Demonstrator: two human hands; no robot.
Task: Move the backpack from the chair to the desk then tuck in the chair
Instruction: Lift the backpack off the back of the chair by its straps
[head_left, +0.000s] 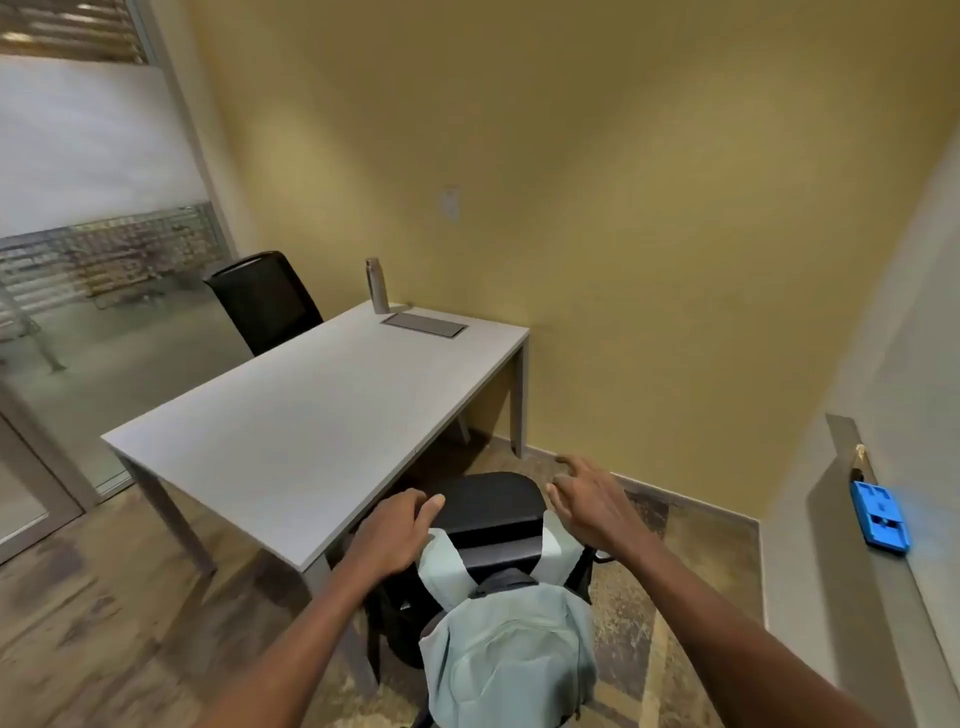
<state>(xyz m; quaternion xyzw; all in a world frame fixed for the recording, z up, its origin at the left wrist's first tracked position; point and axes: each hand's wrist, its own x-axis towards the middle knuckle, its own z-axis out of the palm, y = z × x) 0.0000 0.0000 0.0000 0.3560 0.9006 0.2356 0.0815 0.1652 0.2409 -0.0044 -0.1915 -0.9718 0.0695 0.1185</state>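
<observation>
A pale green backpack (506, 660) hangs by its straps over the back of a black chair (488, 501) at the near side of the grey desk (311, 415). My left hand (395, 535) hovers over the left end of the chair's backrest, fingers curled loosely and holding nothing. Over the right end of the backrest, my right hand (587, 501) has its fingers spread and is empty. The chair's seat and legs are mostly hidden behind the backpack.
On the desk's far end stand a metal bottle (377, 286) and a flat grey panel (425, 325). A second black chair (265, 301) sits at the desk's far side. A wall ledge on the right carries a blue object (880, 519). Glass partitions at left.
</observation>
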